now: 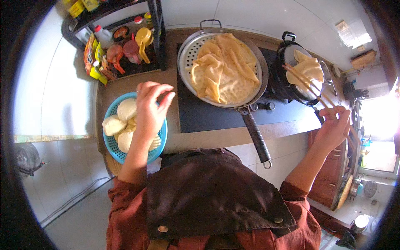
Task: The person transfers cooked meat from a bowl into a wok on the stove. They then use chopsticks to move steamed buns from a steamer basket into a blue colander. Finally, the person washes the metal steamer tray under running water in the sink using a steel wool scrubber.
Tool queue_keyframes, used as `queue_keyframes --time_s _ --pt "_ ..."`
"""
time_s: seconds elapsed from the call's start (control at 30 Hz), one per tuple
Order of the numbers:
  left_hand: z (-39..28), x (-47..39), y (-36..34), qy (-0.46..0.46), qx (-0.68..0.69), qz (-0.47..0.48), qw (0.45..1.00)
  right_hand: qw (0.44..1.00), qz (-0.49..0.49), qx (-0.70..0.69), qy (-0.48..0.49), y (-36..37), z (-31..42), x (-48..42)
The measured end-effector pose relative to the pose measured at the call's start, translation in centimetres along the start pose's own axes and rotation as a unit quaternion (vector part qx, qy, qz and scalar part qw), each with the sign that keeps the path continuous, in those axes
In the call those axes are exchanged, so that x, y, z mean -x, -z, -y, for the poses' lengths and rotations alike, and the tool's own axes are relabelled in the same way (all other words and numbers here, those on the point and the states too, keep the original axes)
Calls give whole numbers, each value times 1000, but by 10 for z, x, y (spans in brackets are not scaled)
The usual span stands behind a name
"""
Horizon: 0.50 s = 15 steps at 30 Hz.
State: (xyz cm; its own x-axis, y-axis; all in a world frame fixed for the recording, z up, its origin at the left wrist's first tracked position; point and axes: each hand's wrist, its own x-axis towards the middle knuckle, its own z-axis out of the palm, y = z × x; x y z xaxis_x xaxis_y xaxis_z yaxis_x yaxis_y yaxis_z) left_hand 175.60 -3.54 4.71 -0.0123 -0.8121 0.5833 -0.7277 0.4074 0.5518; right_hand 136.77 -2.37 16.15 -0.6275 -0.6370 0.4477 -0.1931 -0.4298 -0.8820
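Note:
My left hand point(151, 107) hovers over a blue plastic basket point(107, 147) of pale buns point(128, 109). Thumb and fingertips are slightly apart, with nothing between them. A pair of wooden chopsticks point(318, 98) is in my right hand point(334, 120). Their tips reach a folded, thin yellowish food sheet point(307, 70), possibly tofu skin, in a dark pot point(279, 82); whether they pinch it I cannot tell. Larger crumpled sheets point(225, 72) of the same kind lie on a perforated metal tray point(189, 53) set on a long-handled pan.
The pan's black wrapped handle point(256, 137) juts over the counter edge towards me. Beneath the pan lies a black cooktop point(200, 120). A dark rack point(161, 47) with seasoning jars and packets stands back left. A metal ladle or strainer point(326, 73) is beside the pot.

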Motion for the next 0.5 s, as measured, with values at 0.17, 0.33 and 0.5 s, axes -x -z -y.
queue_keyframes --time_s 0.17,0.33,0.5 --pt "-18 -32 -52 -78 -22 168 982 1000 13 21 -3 27 -24 8" --pt "-21 -38 -100 -106 -134 243 955 983 126 67 -119 15 -71 14" --pt "-20 -44 -113 -91 -155 271 946 970 155 38 -183 -1 -113 12"
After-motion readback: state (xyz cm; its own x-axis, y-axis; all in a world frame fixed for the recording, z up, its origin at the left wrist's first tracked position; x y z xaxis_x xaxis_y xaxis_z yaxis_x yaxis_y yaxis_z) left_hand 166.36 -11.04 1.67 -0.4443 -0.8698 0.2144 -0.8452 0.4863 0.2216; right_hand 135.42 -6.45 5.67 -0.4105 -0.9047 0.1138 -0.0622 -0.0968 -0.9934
